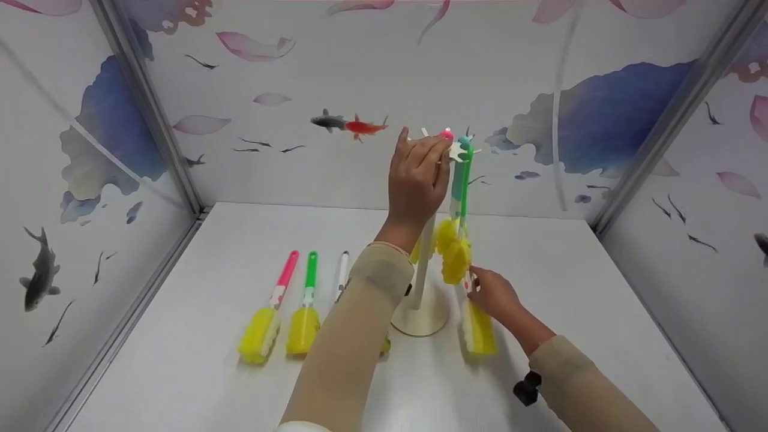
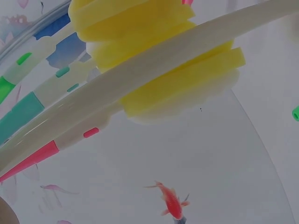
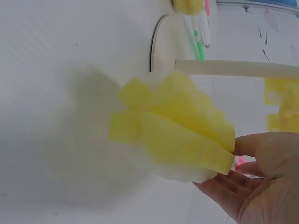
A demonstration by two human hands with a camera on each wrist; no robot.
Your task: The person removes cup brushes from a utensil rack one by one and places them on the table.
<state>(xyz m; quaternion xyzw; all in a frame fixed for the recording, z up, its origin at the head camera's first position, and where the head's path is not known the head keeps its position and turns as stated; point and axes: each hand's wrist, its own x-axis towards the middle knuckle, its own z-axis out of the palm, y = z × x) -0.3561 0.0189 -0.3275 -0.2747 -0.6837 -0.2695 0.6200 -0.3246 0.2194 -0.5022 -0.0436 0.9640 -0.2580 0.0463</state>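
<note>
A white stand (image 1: 425, 264) with a round base and hooks on top rises in the middle of the table. My left hand (image 1: 418, 174) grips its top, fingers over the hooks beside a pink handle end; part of this hold is hidden. Sponge brushes with green (image 2: 7, 88), teal (image 2: 22, 115) and pink (image 2: 32, 161) handles hang there, yellow heads (image 2: 140, 51) down. Low at the stand's right, my right hand (image 1: 495, 292) pinches another bottle brush (image 3: 173, 126) at its neck, just above the yellow sponge head, which points down over the table. Pink shows at its neck.
Left of the stand, a pink-handled brush (image 1: 259, 336) and a green-handled brush (image 1: 303, 330) lie on the white table (image 1: 198, 300). A white-handled brush (image 1: 343, 270) lies partly behind my left forearm. Printed panels (image 1: 360, 72) enclose the table at the back and sides.
</note>
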